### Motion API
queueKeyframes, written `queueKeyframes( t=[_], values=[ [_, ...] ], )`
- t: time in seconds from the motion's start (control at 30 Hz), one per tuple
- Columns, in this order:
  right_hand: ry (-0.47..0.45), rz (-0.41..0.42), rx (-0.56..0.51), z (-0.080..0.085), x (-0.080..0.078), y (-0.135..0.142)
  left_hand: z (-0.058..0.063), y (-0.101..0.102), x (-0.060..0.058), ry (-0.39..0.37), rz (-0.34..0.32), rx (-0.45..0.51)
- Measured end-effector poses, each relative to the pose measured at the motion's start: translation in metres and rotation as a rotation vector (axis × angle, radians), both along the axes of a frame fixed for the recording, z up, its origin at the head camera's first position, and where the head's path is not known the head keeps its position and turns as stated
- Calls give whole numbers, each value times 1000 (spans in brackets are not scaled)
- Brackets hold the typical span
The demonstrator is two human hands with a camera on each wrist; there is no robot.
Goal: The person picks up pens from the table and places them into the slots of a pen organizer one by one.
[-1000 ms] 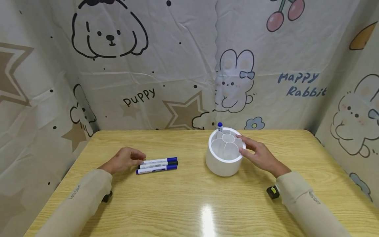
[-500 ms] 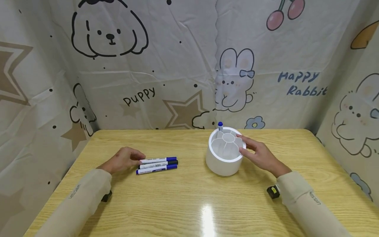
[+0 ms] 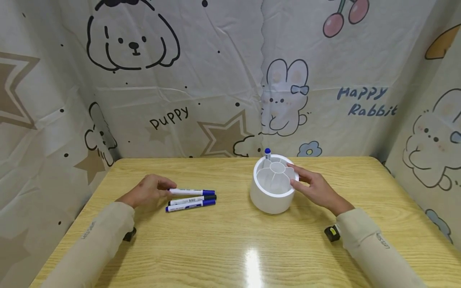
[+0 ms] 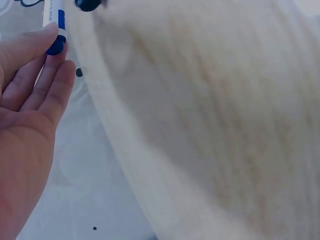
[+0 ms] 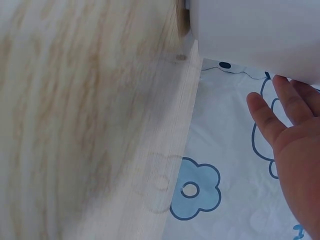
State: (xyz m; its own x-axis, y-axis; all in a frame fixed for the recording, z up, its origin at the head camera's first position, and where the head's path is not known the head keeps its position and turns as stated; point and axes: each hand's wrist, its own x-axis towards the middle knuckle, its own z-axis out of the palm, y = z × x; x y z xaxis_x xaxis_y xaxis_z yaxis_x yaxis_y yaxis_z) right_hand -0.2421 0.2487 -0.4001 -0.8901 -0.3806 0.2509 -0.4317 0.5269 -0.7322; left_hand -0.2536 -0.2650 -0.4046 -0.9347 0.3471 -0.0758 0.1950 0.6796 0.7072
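Observation:
In the head view my left hand (image 3: 145,190) pinches the tail end of a blue-capped whiteboard marker (image 3: 191,192). The left wrist view shows that marker (image 4: 54,25) between thumb and fingertips. Just below it lie a black-capped marker (image 3: 192,200) and another blue-capped marker (image 3: 191,206), side by side on the table. My right hand (image 3: 318,190) rests on the right rim of a round white pen holder (image 3: 271,202), its thumb and fingers fairly straight. A blue-capped marker (image 3: 267,153) stands in the holder's back left compartment. In the right wrist view, fingertips touch the holder's wall (image 5: 260,35).
A wooden table (image 3: 216,248) spans the view, with the pen holder right of centre. Patterned cloth (image 3: 223,88) hangs behind it and along both sides. Each wrist bears a small black camera, such as the right one (image 3: 331,233).
My left hand has shifted slightly up and away from the other two markers, and the pinched marker has moved with it, opening a gap. My right hand and the pen holder stay in place.

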Motion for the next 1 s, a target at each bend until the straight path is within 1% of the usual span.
queueKeyframes(
  t=[0.13, 0.27, 0.47, 0.7, 1.0],
  values=[
    [8, 3, 1, -1, 0, 0, 5, -2, -2, 49, -30, 8],
    [15, 7, 1, 0, 0, 0, 9, -3, -2, 77, -47, 14],
    [8, 9, -10, 1, 1, 0, 16, -1, -4, 90, -36, 27],
    [7, 4, -6, 1, 1, 0, 25, 3, -6, 124, -37, 46],
    [9, 1, -6, 0, 1, 0, 37, 14, -10, 153, -24, 105]
  ],
)
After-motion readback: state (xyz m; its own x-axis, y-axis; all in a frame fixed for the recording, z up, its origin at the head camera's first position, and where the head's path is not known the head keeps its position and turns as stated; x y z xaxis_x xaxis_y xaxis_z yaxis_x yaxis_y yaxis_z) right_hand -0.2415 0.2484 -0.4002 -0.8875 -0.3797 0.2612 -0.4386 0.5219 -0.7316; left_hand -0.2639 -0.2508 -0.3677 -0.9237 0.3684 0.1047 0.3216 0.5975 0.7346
